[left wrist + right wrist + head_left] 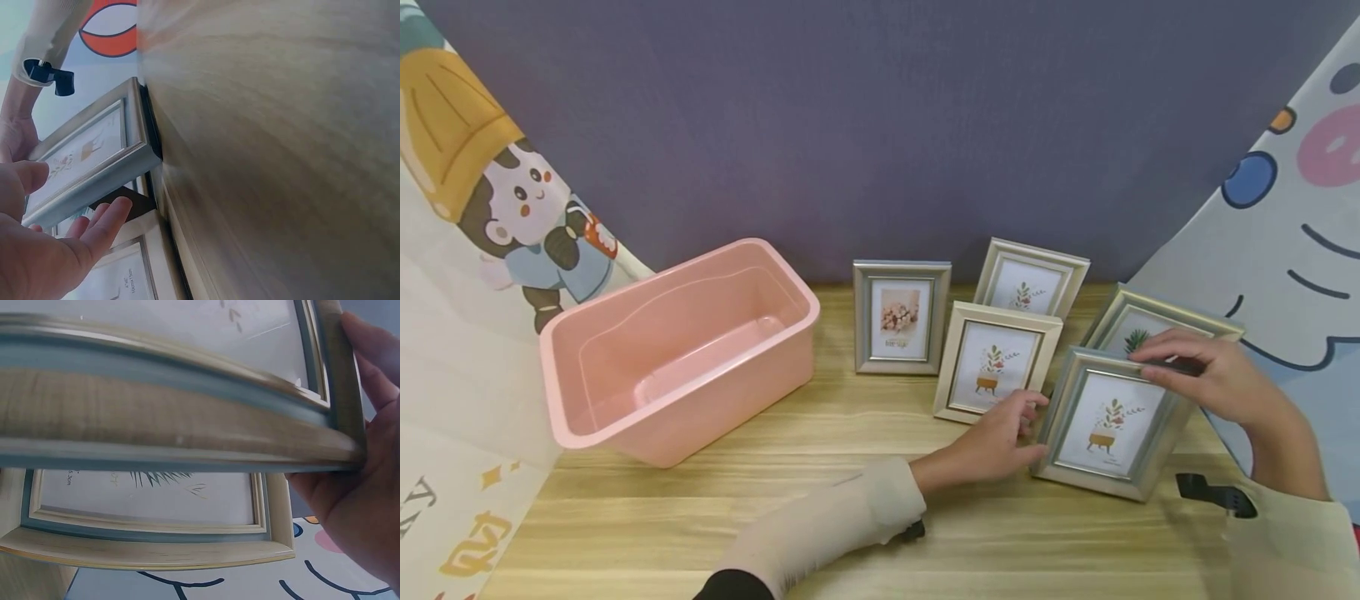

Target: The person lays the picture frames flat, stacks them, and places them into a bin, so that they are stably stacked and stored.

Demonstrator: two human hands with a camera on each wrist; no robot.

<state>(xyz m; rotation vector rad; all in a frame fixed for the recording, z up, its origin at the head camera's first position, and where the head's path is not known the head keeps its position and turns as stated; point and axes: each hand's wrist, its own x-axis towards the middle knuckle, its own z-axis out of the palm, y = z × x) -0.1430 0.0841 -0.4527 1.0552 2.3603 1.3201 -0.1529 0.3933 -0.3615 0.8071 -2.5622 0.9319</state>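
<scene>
A silver-grey picture frame (1105,425) with a potted-plant print stands at the front right, leaning back slightly. My right hand (1217,375) grips its upper right corner, thumb and fingers on either side of the border in the right wrist view. Beside its lower left edge is my left hand (992,437), fingers spread and loosely bent, thumb apart from them. Partly hidden behind that frame is another picture frame (1116,321) with a spiky green plant. A cream picture frame (997,358) stands just beyond the left fingertips.
Behind the cream one stands a similar picture frame (1033,279), and left of it a grey picture frame (901,321) with a flower print. A pink plastic bin (737,392) sits at the left on the wooden table (820,517). A dark blue panel (880,125) rises behind.
</scene>
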